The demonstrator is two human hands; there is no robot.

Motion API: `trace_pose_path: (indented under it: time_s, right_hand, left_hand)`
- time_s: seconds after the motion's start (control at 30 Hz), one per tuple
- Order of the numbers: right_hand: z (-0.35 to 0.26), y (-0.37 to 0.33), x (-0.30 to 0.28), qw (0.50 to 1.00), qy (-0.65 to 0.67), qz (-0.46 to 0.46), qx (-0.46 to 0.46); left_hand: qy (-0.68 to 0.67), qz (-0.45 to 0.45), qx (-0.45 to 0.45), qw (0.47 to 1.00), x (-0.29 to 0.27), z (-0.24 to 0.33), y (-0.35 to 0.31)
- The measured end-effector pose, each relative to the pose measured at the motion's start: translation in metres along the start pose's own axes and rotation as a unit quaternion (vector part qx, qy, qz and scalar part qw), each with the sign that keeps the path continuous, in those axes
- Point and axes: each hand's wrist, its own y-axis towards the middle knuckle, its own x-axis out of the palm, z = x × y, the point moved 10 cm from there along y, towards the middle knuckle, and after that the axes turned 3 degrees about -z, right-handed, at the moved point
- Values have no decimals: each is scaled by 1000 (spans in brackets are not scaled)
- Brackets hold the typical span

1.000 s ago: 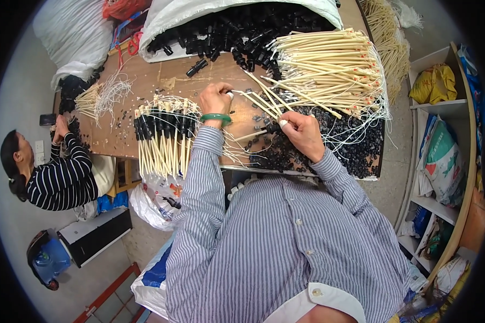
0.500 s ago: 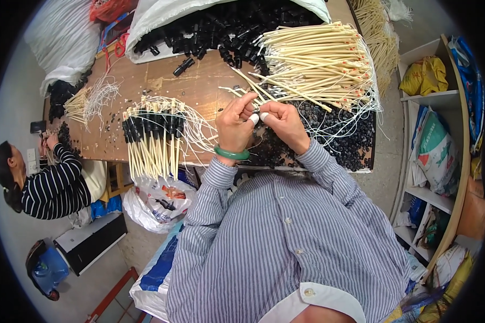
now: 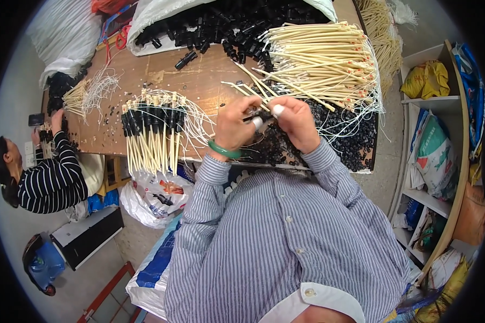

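Note:
Near the front edge of the table my two hands work close together. My left hand (image 3: 235,125), with a green bangle at its wrist, has its fingers closed on a small black piece (image 3: 250,118). My right hand (image 3: 297,123) is pinched just beside it, and what its fingertips hold is hidden. White covers sit on both thumbs. Just beyond my fingers, several thin cream rods (image 3: 257,81) lie loose. A large pile of cream rods (image 3: 318,59) with white threads is at the far right. Small black pieces (image 3: 345,134) are spread around and under my right hand.
A white sack (image 3: 170,45) spills black plastic fittings (image 3: 229,32) at the back. Left of my hands, rods with black fittings (image 3: 151,121) overhang the table edge, above a plastic bag (image 3: 143,202). Another person (image 3: 51,180) sits at far left. Shelves (image 3: 428,102) stand right.
My hands have moved slightly apart, the right one turning and shifting right. A black piece now shows at my left fingers. The other person's near arm has reached farther over the table.

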Motion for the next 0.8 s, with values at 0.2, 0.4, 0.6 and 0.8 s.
trace_pose_path:
  time_s: [0.2, 0.4, 0.6, 0.8]
  right_hand:
    - [-2, 0, 3, 998, 32, -32, 35]
    - [-26, -20, 57, 768, -575, -80, -269]
    - [13, -6, 78, 898, -433, -57, -53]
    - [-27, -21, 143, 871, -423, 11, -250]
  left_hand:
    - [-35, -87, -66, 993, 14, -16, -7]
    - [154, -76, -30, 985, -19, -9, -21]
    - [326, -33, 45, 944, -59, 35, -41]
    - [348, 119, 14, 930, -179, 25, -66]
